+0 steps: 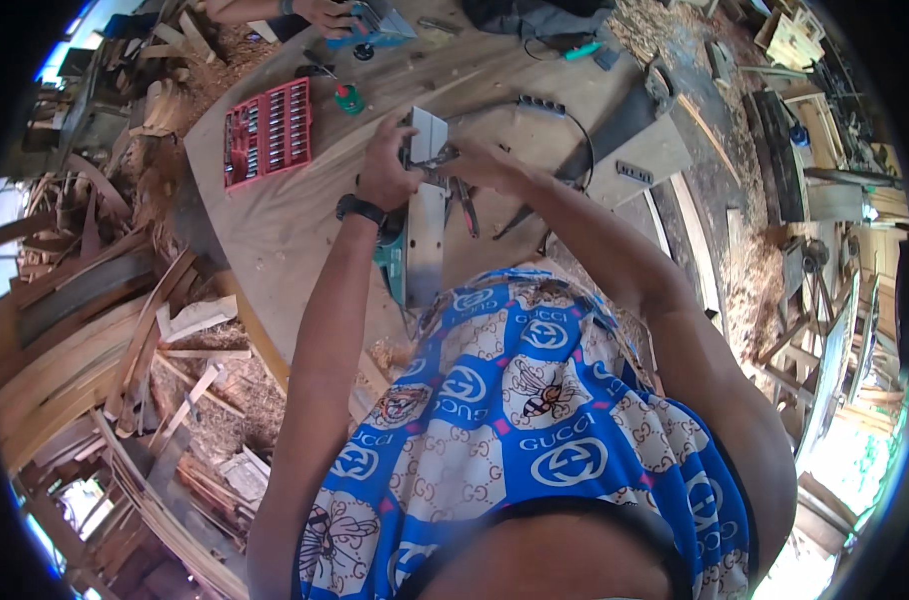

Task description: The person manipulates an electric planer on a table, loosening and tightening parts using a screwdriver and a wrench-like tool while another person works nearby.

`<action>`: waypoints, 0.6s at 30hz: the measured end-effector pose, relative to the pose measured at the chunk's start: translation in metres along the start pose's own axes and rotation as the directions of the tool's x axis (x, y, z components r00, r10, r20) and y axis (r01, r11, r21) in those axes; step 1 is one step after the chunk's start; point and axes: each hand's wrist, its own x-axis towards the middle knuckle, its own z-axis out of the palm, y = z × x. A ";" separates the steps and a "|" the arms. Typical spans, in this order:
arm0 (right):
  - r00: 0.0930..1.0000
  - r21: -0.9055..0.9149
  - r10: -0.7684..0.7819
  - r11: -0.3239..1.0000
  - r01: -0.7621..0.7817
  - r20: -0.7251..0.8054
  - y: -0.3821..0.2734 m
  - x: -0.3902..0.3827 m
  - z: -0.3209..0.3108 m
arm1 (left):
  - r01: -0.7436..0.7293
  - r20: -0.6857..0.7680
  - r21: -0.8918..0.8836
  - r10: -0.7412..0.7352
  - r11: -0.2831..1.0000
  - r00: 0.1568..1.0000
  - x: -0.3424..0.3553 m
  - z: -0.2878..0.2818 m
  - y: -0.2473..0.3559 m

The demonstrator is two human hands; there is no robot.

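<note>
An electric planer [425, 245] with a green body lies upturned on the wooden table, its flat metal sole facing up. My left hand [383, 165], a dark watch on its wrist, curls its fingers round the planer's far end beside the pale front plate [430, 133]. From the other side my right hand [490, 167] reaches in at the gap between the two sole plates. Its fingers are bent together there, and what they pinch is too small to make out. Close by, just right of the planer, lies a slim hand tool with a reddish handle [470, 215].
A red socket-set case [268, 135] lies open on the table [305, 235], near a small green round object [349, 98]. Across the table, another person's hand [330, 17] rests at a blue tool [380, 28]. A black socket strip [542, 104] and cable lie right; wood scraps surround the table.
</note>
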 end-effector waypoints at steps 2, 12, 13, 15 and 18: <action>0.999 0.000 0.032 0.999 -0.032 0.016 -0.023 -0.016 -0.001 | 0.120 -0.027 -0.181 -0.127 0.976 0.992 -0.007 -0.002 -0.019; 0.981 0.048 0.161 0.985 -0.167 0.106 0.002 0.000 -0.011 | 0.215 0.060 -0.270 -0.207 0.938 0.977 0.001 0.004 -0.023; 0.982 0.035 0.145 0.988 -0.151 0.123 0.001 0.001 -0.010 | 0.198 0.080 -0.238 -0.184 0.951 0.980 -0.001 0.003 -0.024; 0.981 0.041 0.150 0.987 -0.156 0.124 -0.001 0.003 -0.005 | 0.181 0.099 -0.202 -0.164 0.963 0.982 -0.002 -0.001 -0.025; 0.975 0.060 0.179 0.980 -0.188 0.132 0.000 0.004 -0.004 | 0.144 0.127 -0.147 -0.126 0.979 0.984 0.002 0.002 -0.022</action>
